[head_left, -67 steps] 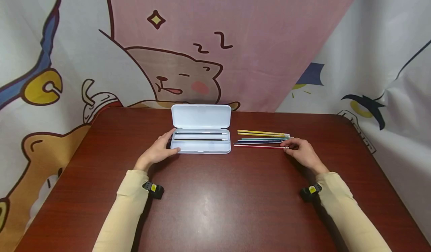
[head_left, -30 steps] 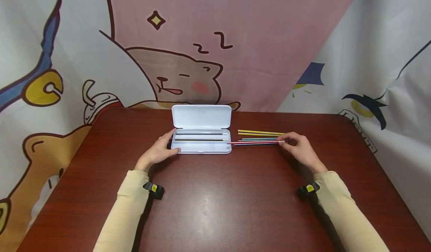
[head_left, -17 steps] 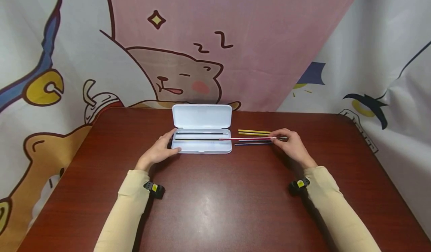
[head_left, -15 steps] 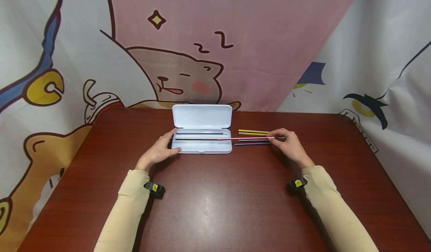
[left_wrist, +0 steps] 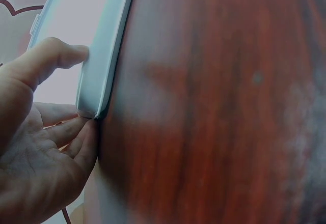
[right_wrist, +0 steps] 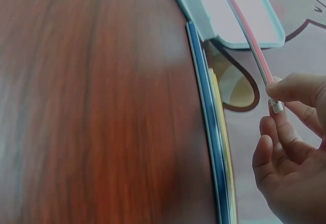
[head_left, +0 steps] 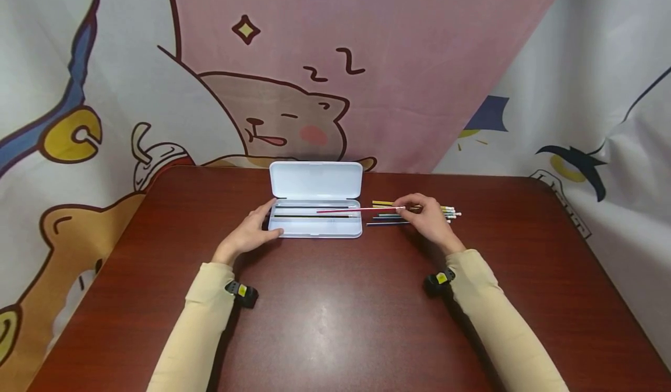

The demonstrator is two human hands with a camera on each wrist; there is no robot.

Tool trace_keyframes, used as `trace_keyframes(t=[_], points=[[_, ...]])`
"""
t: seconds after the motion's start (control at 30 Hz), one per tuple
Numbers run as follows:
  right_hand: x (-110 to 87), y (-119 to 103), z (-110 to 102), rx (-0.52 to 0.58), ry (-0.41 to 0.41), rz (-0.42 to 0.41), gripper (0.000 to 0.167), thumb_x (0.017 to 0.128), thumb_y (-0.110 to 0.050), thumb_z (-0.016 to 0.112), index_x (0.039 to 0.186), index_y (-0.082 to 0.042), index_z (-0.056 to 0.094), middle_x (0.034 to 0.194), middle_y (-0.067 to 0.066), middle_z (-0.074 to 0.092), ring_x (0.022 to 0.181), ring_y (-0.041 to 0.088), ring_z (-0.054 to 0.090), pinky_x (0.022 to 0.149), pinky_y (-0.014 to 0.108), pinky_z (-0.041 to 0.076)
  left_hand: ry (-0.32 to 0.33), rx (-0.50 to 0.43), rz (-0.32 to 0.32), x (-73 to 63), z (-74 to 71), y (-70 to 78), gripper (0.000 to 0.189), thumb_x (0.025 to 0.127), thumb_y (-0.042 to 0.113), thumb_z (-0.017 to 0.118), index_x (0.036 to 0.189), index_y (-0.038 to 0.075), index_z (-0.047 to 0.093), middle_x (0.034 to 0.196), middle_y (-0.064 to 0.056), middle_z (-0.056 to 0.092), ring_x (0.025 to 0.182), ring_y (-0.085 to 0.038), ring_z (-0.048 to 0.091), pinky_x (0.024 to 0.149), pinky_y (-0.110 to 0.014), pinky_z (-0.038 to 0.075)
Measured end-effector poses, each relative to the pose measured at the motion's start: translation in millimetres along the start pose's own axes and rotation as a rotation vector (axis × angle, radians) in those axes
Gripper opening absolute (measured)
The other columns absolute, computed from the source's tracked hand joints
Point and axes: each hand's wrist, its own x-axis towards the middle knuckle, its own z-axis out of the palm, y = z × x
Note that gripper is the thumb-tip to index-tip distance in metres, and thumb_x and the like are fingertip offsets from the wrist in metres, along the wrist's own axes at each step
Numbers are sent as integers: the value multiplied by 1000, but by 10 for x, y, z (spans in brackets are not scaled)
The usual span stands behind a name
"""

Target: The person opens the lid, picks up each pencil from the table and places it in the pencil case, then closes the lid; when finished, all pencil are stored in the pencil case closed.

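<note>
A white pencil case (head_left: 301, 228) lies on the table with its lid raised at the back. Two dark pencils (head_left: 304, 216) lie lengthwise inside it. My left hand (head_left: 244, 237) grips the case's left end, thumb over the front rim and fingers against the outside. Between thumb and fingertips my right hand (head_left: 427, 220) pinches a red pencil (head_left: 362, 209) by its eraser end. The pencil's other end reaches left over the case's back half, above the pencils inside. In the right wrist view the white eraser (right_wrist: 276, 107) pokes out below the thumb.
Several loose pencils lie right of the case, partly under my right hand: yellow pencils (head_left: 381, 202) at the back, a dark blue pencil (head_left: 385, 224) in front. The brown table (head_left: 325, 322) ends at a cartoon-print cloth (head_left: 409, 89) behind it.
My right hand has taken the red pencil from the front of the loose bunch, lifted it and carried it left over the case. My left hand has stayed on the case.
</note>
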Motion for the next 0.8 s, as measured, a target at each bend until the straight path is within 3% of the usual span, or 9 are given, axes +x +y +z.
trace_keyframes(t=[0.13, 0.5, 0.8], points=[[90, 47, 95, 16, -1, 5, 13, 88, 0, 67, 99, -1, 72, 101, 13, 68, 90, 24, 58, 75, 33, 47, -1, -5, -6, 5, 1, 3, 83, 88, 20, 68, 153, 1, 18, 152, -26, 25, 136, -42, 24, 108, -58, 21], [208, -88, 334, 21, -46, 4, 14, 88, -2, 67, 101, -3, 73, 103, 12, 68, 93, 25, 57, 81, 40, 45, -1, -8, 14, -4, -3, -1, 83, 88, 21, 67, 152, -1, 18, 152, -27, 23, 139, -44, 18, 109, -60, 14], [263, -166, 512, -3, -60, 2, 13, 87, -3, 68, 98, -4, 74, 102, 11, 67, 91, 26, 57, 77, 37, 46, -4, 0, 5, -11, -6, 6, 83, 88, 21, 67, 152, -1, 18, 152, -28, 23, 138, -45, 20, 108, -61, 17]])
